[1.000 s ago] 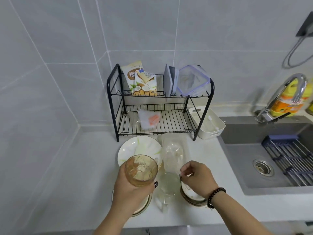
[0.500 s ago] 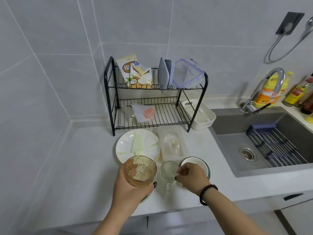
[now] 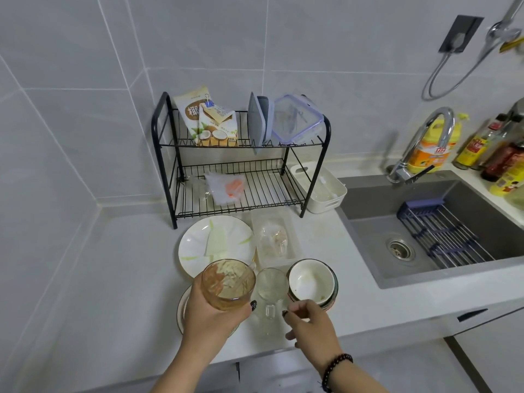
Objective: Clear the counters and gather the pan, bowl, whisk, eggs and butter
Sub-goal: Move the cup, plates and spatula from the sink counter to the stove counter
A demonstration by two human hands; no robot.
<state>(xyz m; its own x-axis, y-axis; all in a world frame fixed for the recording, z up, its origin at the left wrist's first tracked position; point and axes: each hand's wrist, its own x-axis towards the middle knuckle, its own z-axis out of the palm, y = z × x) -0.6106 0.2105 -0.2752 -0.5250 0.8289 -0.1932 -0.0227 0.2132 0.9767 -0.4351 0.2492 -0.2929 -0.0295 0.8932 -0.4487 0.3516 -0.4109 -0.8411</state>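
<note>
Glass smeared cup (image 3: 228,285) stayed gripped in left hand (image 3: 211,314); right hand (image 3: 307,321), fingers curled, had withdrawn from the bowl (image 3: 310,282) toward the clear mug (image 3: 270,290) at 9 o'clock of it, whether pinching the handle cannot be told, so clearing continued.

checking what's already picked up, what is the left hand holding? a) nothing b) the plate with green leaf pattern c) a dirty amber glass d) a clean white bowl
c: the left hand grips a dirty amber glass smeared with brown residue, lifted above the counter, while the white bowl and the plate sit on the counter.
</note>
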